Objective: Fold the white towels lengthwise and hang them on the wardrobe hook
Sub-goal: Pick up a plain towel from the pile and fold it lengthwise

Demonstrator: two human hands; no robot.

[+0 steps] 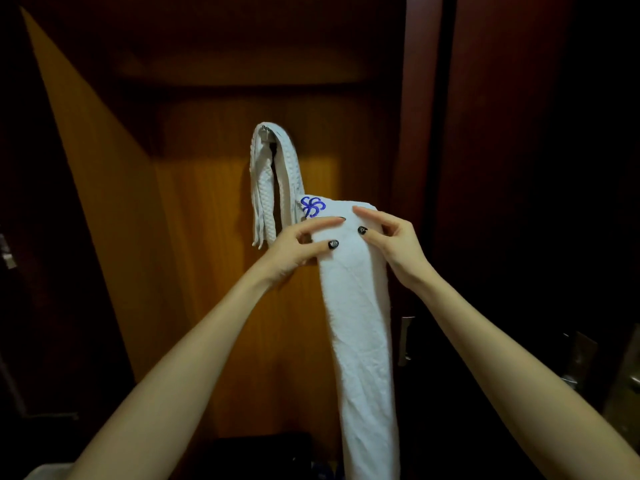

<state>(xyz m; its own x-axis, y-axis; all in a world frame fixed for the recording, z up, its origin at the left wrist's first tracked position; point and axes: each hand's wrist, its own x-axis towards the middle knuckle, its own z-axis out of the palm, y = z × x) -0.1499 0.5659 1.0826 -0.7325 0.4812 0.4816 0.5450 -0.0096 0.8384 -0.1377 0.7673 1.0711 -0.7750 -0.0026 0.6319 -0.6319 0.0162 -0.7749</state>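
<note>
Folded towel (360, 323): soft, light, limp. Fingers of L hand (298, 247) & R hand (393, 244) pinch top fold, likely best grip pt for hook (266, 130)

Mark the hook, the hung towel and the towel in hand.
hook (266, 132): head view, metal tip
hung towel (264, 188): head view, left hanging half
held towel (360, 323): head view, folded strip's middle

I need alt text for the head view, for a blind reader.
A left hand and right hand pinch the top of a folded white towel with a blue logo; the rest hangs down. Beyond it, a second white towel hangs on a wardrobe hook.
</note>
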